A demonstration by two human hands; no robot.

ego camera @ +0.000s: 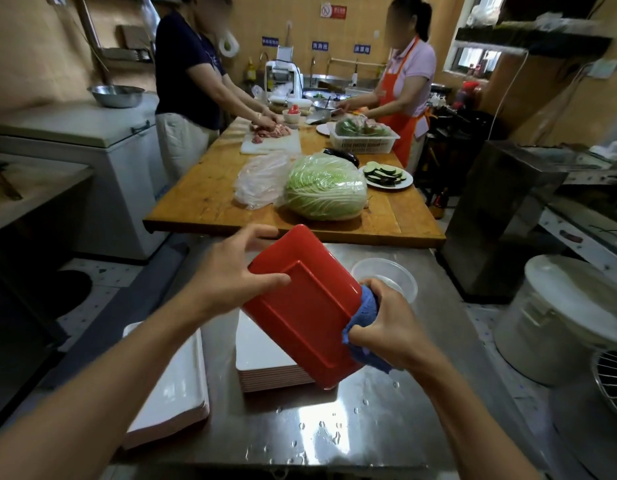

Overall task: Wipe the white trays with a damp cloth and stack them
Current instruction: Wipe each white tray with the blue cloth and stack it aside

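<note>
Above the steel table (334,427), the left hand (227,271) grips a tray (300,306) by its far edge, tilted with its red underside up. The right hand (386,323) pinches a blue cloth (365,317) around the tray's right rim. Best to brace firmly and draw the cloth along the whole edge (water beads below), then set it on the stack (265,358) underneath; a second pile (172,386) lies left.

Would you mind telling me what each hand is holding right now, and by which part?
The left hand grips the red-backed tray by its upper-left edge; the right hand clutches the bunched blue cloth against its right edge.
</note>
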